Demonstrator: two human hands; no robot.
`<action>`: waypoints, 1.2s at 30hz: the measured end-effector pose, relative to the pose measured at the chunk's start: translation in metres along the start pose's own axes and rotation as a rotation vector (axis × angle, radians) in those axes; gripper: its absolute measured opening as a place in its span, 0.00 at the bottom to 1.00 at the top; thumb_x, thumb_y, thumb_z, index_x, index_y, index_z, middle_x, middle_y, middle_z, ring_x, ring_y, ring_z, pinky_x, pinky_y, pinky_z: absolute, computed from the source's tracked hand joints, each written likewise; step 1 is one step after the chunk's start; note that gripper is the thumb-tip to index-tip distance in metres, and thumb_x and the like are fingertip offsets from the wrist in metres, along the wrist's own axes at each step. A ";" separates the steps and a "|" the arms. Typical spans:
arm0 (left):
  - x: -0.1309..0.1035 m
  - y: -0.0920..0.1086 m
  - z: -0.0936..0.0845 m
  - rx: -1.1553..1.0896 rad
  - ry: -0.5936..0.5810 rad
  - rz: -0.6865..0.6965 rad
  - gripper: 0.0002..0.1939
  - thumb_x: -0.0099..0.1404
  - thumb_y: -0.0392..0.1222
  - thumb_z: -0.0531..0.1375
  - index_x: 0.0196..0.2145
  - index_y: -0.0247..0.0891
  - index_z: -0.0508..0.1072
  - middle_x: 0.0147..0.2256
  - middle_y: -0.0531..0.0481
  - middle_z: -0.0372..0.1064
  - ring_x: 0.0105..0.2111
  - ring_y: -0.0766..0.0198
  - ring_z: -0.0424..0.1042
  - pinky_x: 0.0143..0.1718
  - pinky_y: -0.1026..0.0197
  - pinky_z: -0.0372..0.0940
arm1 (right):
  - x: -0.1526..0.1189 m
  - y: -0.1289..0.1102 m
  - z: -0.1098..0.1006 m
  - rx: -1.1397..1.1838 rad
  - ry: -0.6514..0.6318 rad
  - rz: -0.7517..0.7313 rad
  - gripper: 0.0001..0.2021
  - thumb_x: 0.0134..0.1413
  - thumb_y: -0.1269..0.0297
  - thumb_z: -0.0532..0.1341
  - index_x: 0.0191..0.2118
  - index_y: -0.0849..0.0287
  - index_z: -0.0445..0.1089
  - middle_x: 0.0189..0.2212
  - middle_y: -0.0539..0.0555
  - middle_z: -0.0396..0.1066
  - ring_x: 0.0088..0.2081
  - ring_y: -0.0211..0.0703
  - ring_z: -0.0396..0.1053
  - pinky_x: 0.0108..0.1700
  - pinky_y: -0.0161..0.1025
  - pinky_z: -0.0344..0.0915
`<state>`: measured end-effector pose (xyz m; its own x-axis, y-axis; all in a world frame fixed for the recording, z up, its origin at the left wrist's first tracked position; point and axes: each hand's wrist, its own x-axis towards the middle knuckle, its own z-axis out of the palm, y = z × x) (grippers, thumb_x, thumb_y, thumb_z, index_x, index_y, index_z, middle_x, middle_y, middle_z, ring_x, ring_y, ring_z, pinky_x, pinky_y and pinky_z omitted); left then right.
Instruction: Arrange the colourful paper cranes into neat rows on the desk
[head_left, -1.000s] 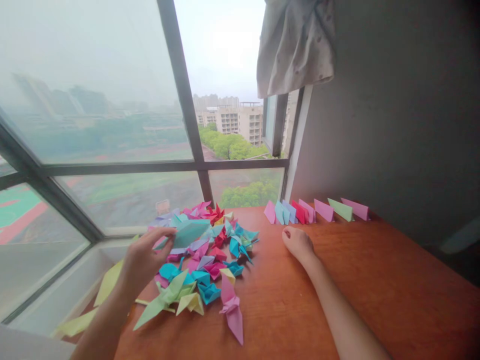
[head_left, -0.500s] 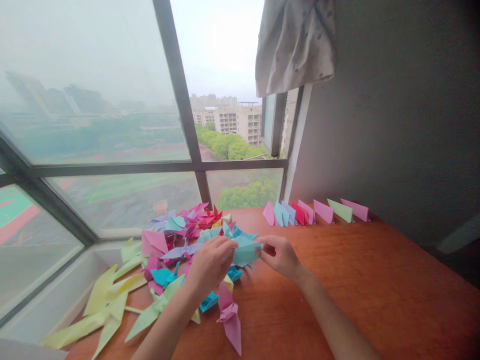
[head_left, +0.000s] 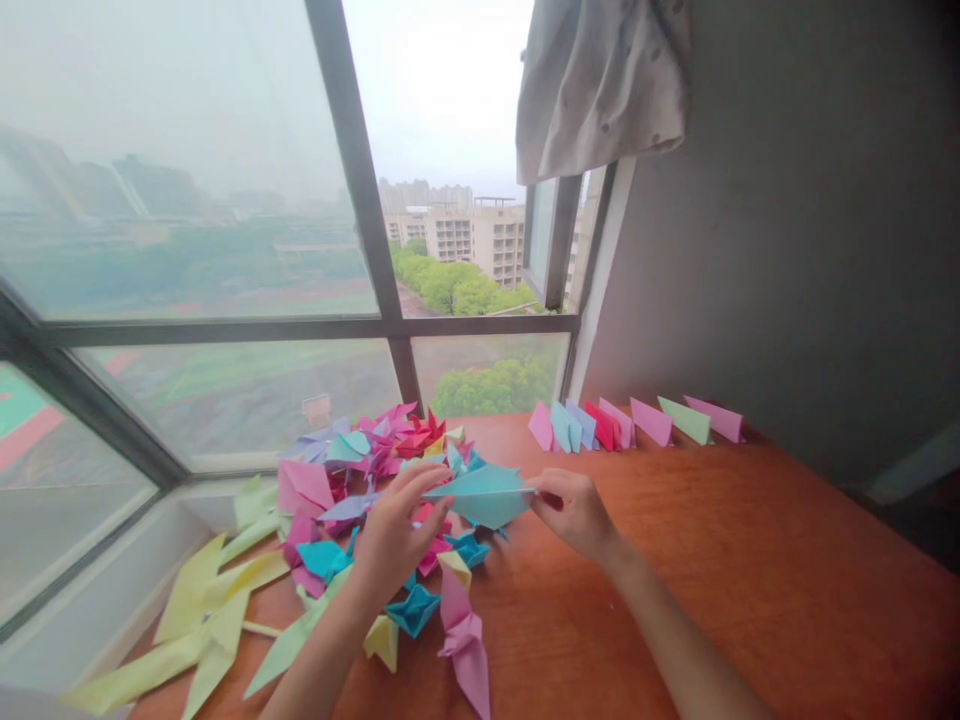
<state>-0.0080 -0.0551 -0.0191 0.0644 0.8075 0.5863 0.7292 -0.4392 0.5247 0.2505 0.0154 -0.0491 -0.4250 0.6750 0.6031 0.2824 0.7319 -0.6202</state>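
The left hand [head_left: 401, 520], which had held the light blue folded paper [head_left: 487, 495] alone over the left of the paper pile [head_left: 375, 440], moved rightward with it. The right hand [head_left: 576, 508], formerly loosely curled near the upright folded papers [head_left: 651, 421], came across and pinched its right end. The hands then drew slightly apart, exposing more of the sheet. The large yellow folded paper [head_left: 206, 615] came into fuller view at left.

Table [head_left: 735, 580]: before window [head_left: 202, 240], wall [head_left: 787, 230] to right
Paper pile [head_left: 306, 488]: on table, left
Paper row [head_left: 651, 424]: on table, rear, right of pile
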 end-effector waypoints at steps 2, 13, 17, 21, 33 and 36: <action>-0.002 -0.003 0.000 -0.036 -0.053 -0.046 0.12 0.66 0.41 0.60 0.46 0.41 0.77 0.45 0.43 0.76 0.45 0.54 0.76 0.47 0.54 0.71 | 0.000 0.002 -0.001 0.015 0.017 0.012 0.11 0.62 0.60 0.58 0.33 0.57 0.75 0.23 0.50 0.68 0.25 0.36 0.62 0.28 0.33 0.59; -0.009 -0.007 0.007 -0.438 -0.120 -0.297 0.09 0.63 0.42 0.63 0.39 0.37 0.80 0.34 0.47 0.79 0.32 0.59 0.79 0.32 0.64 0.74 | -0.002 0.008 -0.003 0.033 0.031 0.062 0.12 0.62 0.58 0.58 0.33 0.57 0.75 0.22 0.50 0.67 0.25 0.37 0.61 0.28 0.34 0.59; -0.008 -0.008 0.008 -0.457 -0.105 -0.337 0.10 0.63 0.42 0.62 0.39 0.37 0.80 0.33 0.47 0.79 0.32 0.59 0.78 0.31 0.63 0.74 | -0.003 0.010 -0.004 -0.059 -0.027 0.016 0.14 0.63 0.56 0.57 0.33 0.57 0.75 0.23 0.51 0.68 0.25 0.37 0.62 0.29 0.34 0.59; -0.005 -0.005 0.006 -0.497 -0.082 -0.381 0.11 0.61 0.45 0.64 0.39 0.38 0.79 0.31 0.48 0.79 0.31 0.58 0.79 0.30 0.61 0.75 | -0.004 0.013 -0.004 -0.236 -0.060 -0.035 0.14 0.64 0.57 0.56 0.32 0.57 0.74 0.24 0.51 0.67 0.26 0.37 0.63 0.31 0.33 0.58; -0.004 0.004 -0.001 -0.383 -0.020 -0.323 0.11 0.63 0.46 0.63 0.41 0.38 0.78 0.37 0.46 0.80 0.35 0.56 0.80 0.36 0.59 0.75 | -0.013 0.078 -0.098 -0.711 0.516 0.627 0.15 0.58 0.55 0.55 0.29 0.59 0.71 0.30 0.57 0.75 0.33 0.44 0.69 0.36 0.36 0.59; -0.005 0.006 0.000 -0.325 -0.037 -0.282 0.10 0.63 0.44 0.61 0.40 0.39 0.78 0.37 0.47 0.80 0.34 0.57 0.80 0.35 0.60 0.75 | -0.016 0.106 -0.126 -0.832 0.472 0.894 0.15 0.58 0.57 0.54 0.34 0.59 0.75 0.36 0.59 0.77 0.36 0.47 0.70 0.35 0.37 0.58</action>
<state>-0.0043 -0.0616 -0.0193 -0.0778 0.9249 0.3721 0.4696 -0.2952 0.8320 0.3952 0.0941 -0.0612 0.4770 0.7977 0.3691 0.8240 -0.2596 -0.5037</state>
